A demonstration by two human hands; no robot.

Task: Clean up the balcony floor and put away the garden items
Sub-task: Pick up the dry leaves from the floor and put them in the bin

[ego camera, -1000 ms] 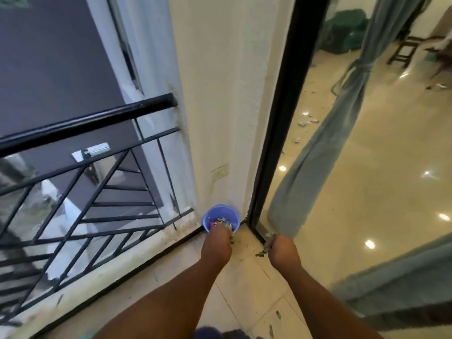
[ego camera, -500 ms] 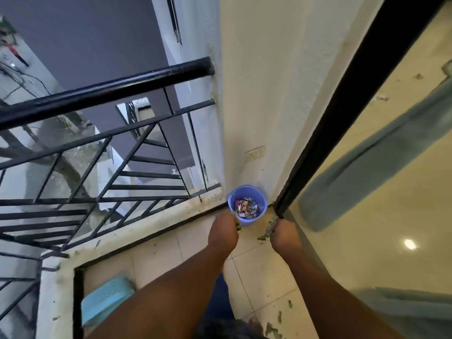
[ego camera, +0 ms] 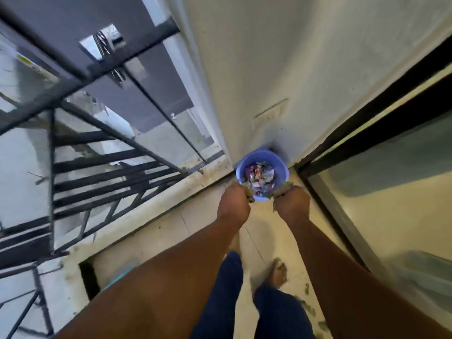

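Note:
A small blue bin stands on the balcony floor in the corner where the white wall meets the sliding-door frame. It holds crumpled wrappers and scraps. My left hand is at the bin's near left rim, gripping greenish leaf debris. My right hand is at the near right rim, also closed round bits of leaf debris. Both hands show only their backs, fingers curled under.
A black metal railing runs along the left over a low dirty curb. The glass sliding door's black frame is on the right. Leaf scraps lie on the tiles by my legs. A light blue object peeks from under my left arm.
The view has tilted down and closer over the bin. Both hands have moved forward from the floor in front of the bin to its near rim, still holding debris.

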